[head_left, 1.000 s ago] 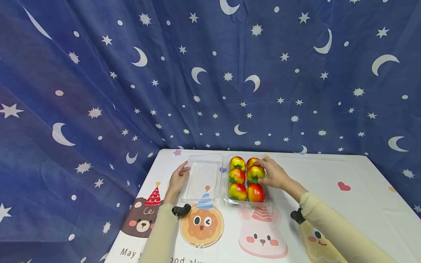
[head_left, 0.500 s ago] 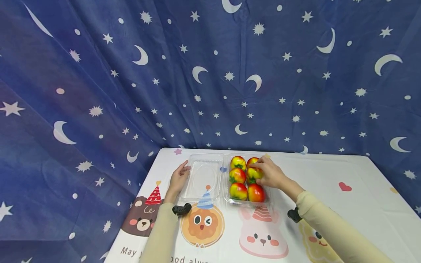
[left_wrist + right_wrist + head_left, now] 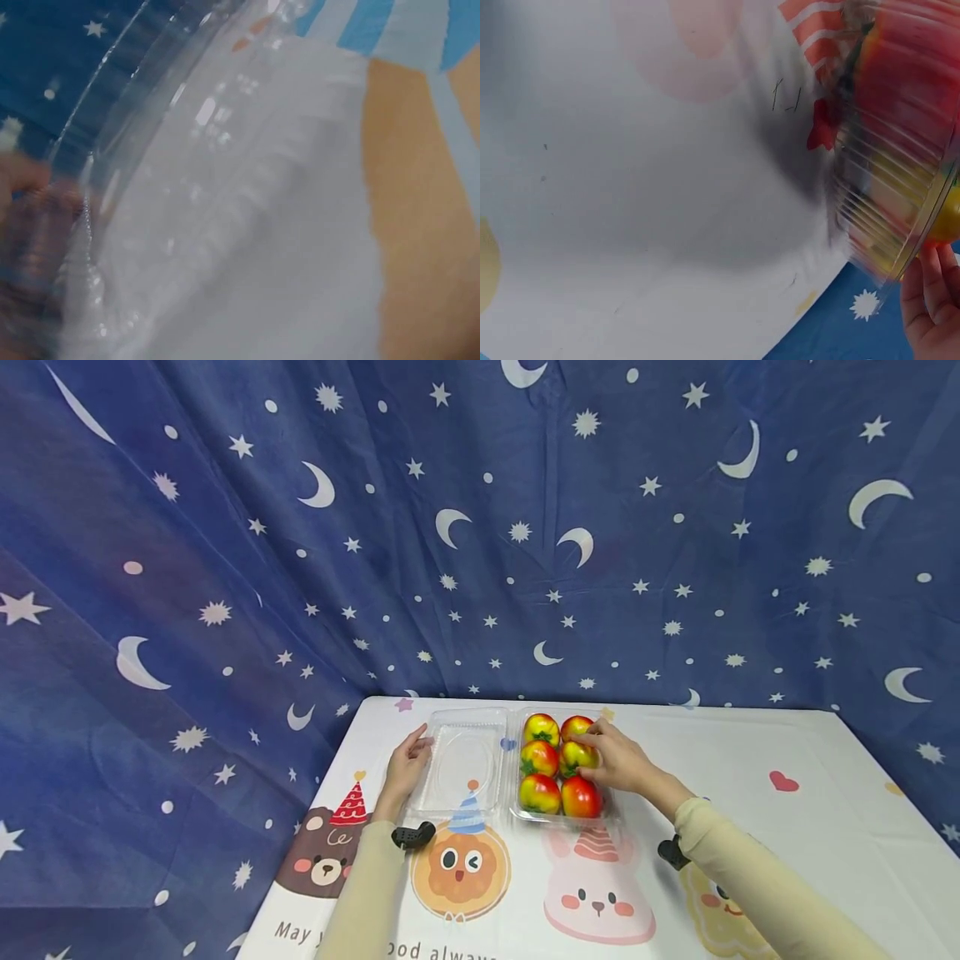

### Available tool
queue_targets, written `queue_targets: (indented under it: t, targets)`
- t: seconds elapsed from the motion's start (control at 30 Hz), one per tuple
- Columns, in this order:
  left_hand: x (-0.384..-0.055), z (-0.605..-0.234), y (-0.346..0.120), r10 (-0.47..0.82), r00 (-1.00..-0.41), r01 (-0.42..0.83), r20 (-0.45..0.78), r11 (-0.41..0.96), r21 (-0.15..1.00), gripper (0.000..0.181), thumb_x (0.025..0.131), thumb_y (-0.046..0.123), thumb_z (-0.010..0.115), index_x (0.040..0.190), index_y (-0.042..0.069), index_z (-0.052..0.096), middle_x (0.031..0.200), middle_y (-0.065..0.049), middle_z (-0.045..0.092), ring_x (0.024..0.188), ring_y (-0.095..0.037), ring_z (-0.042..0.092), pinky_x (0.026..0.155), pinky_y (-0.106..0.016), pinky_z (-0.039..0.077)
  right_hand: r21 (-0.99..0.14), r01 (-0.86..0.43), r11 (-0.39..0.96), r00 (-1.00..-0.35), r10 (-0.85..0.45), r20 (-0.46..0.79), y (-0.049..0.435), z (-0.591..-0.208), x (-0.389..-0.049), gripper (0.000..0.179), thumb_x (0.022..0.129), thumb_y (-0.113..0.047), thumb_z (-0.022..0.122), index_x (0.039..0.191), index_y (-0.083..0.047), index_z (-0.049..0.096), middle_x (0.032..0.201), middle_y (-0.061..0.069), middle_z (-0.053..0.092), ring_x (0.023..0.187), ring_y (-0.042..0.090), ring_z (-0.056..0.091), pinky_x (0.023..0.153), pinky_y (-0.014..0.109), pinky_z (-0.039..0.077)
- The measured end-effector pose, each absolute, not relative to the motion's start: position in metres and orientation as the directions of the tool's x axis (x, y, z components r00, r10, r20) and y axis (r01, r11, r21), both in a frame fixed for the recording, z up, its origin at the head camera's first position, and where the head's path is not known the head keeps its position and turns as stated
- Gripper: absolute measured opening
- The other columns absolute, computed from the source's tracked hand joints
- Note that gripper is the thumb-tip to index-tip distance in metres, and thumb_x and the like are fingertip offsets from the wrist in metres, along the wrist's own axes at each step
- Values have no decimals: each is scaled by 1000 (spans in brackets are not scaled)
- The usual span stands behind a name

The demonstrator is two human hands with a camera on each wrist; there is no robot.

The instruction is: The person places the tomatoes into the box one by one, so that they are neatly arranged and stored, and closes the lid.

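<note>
A clear plastic clamshell lies open on the table. Its empty lid [image 3: 465, 764] is on the left and its tray [image 3: 516, 806] on the right holds several red-and-yellow fruits. My right hand [image 3: 615, 758] reaches over the tray's right side, its fingers curled round the middle-right fruit [image 3: 572, 757]. In the right wrist view the ribbed tray wall [image 3: 885, 217] is blurred, with fingertips [image 3: 928, 300] just beyond it. My left hand [image 3: 407, 768] rests flat against the lid's left edge, fingers straight. The left wrist view shows the lid's plastic [image 3: 225, 225] close up.
The table wears a white cloth [image 3: 750, 827] printed with a bear [image 3: 322, 860], a lion face [image 3: 459, 870] and a rabbit [image 3: 596, 893]. A dark blue curtain with moons and stars [image 3: 480, 527] hangs right behind the table's far edge.
My right hand's fingers have slid a little to the left over the middle-right fruit. The left hand and the container have stayed put.
</note>
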State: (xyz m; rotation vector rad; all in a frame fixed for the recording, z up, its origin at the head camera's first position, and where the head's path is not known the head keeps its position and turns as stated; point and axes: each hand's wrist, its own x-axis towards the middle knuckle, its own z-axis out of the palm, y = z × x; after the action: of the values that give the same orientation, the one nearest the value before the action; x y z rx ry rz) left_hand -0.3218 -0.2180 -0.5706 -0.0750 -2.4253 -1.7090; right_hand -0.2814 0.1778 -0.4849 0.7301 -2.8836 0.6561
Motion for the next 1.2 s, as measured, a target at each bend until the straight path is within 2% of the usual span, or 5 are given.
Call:
queue_targets:
  t: [0.37, 0.53, 0.7, 0.97, 1.2]
  targets:
    - [-317, -569, -218, -60, -985, 139, 164, 296, 945, 51, 95, -2, 56, 145, -3, 45, 123, -26, 63, 97, -18, 58, 78, -15, 43, -466, -503, 728, -864, -408, 296, 184, -492, -279, 39, 87, -24, 70, 120, -3, 68, 99, 11, 52, 89, 30, 54, 66, 37, 46]
    - [-316, -570, -225, -37, -990, 125, 135, 211, 970, 51, 96, -4, 53, 145, -10, 40, 125, -34, 58, 91, -17, 58, 70, -15, 45, -499, -475, 725, -878, -355, 321, 188, -493, -272, 38, 90, -24, 69, 120, -1, 67, 112, 15, 57, 101, 33, 58, 82, 48, 51]
    - [-316, -569, -224, -62, -993, 83, 100, 238, 968, 49, 98, 1, 54, 145, -6, 42, 124, -29, 61, 87, -11, 60, 70, -17, 49, -544, -441, 714, -897, -323, 302, 196, -497, -260, 38, 91, -23, 67, 120, 2, 65, 119, 23, 55, 108, 40, 57, 91, 57, 46]
    - [-318, -557, -217, -93, -987, 93, 132, 338, 936, 47, 99, 9, 57, 143, -3, 47, 119, -25, 65, 98, -34, 64, 67, -23, 52, -618, -391, 683, -919, -323, 225, 207, -505, -244, 47, 92, -23, 67, 130, 4, 58, 128, 28, 50, 114, 47, 53, 95, 60, 43]
    - [-321, -533, -214, -91, -986, 94, 142, 400, 912, 49, 99, 14, 56, 144, -2, 46, 119, -24, 65, 98, -37, 65, 69, -21, 50, -633, -389, 669, -920, -315, 232, 212, -507, -243, 51, 92, -22, 68, 132, 6, 54, 130, 28, 49, 109, 48, 57, 91, 58, 47]
